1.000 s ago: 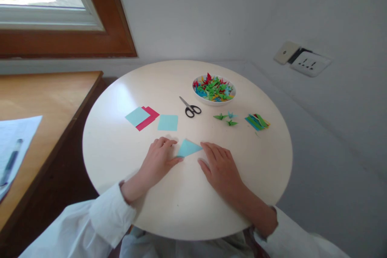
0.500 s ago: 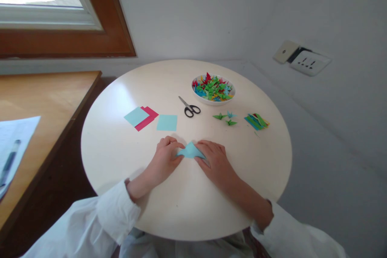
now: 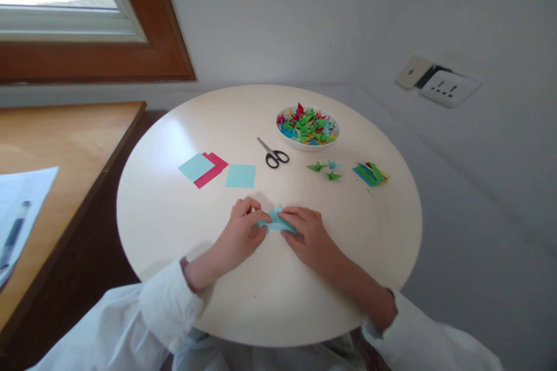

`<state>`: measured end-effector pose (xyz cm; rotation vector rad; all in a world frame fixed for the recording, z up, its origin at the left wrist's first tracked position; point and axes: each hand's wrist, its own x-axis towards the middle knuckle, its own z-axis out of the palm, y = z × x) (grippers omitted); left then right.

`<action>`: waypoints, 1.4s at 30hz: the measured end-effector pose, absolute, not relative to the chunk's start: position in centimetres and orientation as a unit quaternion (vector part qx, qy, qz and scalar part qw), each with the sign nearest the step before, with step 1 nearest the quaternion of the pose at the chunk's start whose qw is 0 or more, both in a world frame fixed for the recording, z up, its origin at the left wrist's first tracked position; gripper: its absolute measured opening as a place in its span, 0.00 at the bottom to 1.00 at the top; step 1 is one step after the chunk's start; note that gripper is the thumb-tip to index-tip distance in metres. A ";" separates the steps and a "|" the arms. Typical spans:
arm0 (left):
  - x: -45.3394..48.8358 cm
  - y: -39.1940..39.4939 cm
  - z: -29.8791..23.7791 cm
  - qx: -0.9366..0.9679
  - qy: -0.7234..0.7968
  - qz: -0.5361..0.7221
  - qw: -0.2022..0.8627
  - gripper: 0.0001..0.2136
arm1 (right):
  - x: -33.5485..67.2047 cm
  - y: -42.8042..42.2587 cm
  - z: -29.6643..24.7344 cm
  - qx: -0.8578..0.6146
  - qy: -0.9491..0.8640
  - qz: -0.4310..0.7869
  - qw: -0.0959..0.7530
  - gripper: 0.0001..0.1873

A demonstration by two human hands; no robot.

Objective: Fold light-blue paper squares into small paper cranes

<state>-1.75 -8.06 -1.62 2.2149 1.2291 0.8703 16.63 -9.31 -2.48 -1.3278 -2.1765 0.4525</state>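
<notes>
A light blue sheet of origami paper [image 3: 277, 221], partly folded, is held just above or on the table between my hands. My left hand [image 3: 243, 229] pinches its left end between thumb and fingers. At the right end, my right hand [image 3: 307, 235] grips the paper with the thumb below and the fingers over it. Fingers cover both ends, so those folds are hidden. Beyond my hands lies a flat light blue paper square [image 3: 240, 176]. Left of that, another light blue square [image 3: 196, 167] overlaps some crimson paper [image 3: 213, 173].
On the round white table [image 3: 174, 226] lie black-handled scissors [image 3: 273, 156], three small paper cranes [image 3: 331, 173] and a pile of coloured paper strips [image 3: 371, 174]. A white bowl [image 3: 308, 146] full of cranes stands behind. A wooden desk [image 3: 78, 133] is at left.
The light blue paper has opened out somewhat between my hands, and its inner folds show now. My left fingertips have shifted slightly right over it; both hands keep their hold.
</notes>
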 end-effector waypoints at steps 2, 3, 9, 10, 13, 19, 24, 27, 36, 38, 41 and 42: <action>-1.7 -8.1 -1.5 0.809 0.438 0.325 0.219 0.09 | 16.8 -9.3 -2.5 -0.495 -0.806 0.179 0.270 0.19; -1.6 -8.1 -1.4 0.810 0.435 0.329 0.214 0.09 | 16.9 -9.3 -2.4 -0.493 -0.805 0.187 0.270 0.19; -2.0 -7.4 -0.5 0.795 0.454 0.328 0.235 0.09 | 18.4 -9.0 -1.8 -0.473 -0.790 0.259 0.291 0.24; -2.0 -7.2 -0.4 0.791 0.453 0.329 0.248 0.09 | 18.7 -8.9 -1.6 -0.468 -0.787 0.275 0.292 0.25; -2.2 -6.7 0.0 0.787 0.444 0.340 0.262 0.08 | 19.3 -8.5 -1.2 -0.469 -0.775 0.300 0.300 0.25; -2.3 -6.2 0.0 0.770 0.459 0.340 0.283 0.09 | 19.4 -7.5 -0.5 -0.452 -0.768 0.316 0.325 0.23; -2.5 -5.7 0.2 0.724 0.449 0.363 0.377 0.07 | 19.3 -6.5 -0.2 -0.433 -0.770 0.318 0.346 0.17; -2.7 -5.0 0.4 0.704 0.429 0.383 0.417 0.06 | 19.2 -5.7 -0.1 -0.430 -0.766 0.322 0.352 0.13; -3.3 -3.4 0.2 0.681 0.430 0.394 0.444 0.09 | 18.1 -3.5 0.8 -0.424 -0.750 0.338 0.378 0.07; -3.4 -3.2 0.0 0.685 0.418 0.401 0.441 0.11 | 17.9 -3.2 0.8 -0.435 -0.743 0.329 0.389 0.06; -3.4 -2.8 -0.2 0.704 0.401 0.399 0.429 0.12 | 17.8 -2.8 0.8 -0.445 -0.735 0.314 0.404 0.05; -3.3 -2.6 -0.2 0.712 0.401 0.395 0.420 0.11 | 17.8 -2.7 0.8 -0.448 -0.732 0.310 0.409 0.05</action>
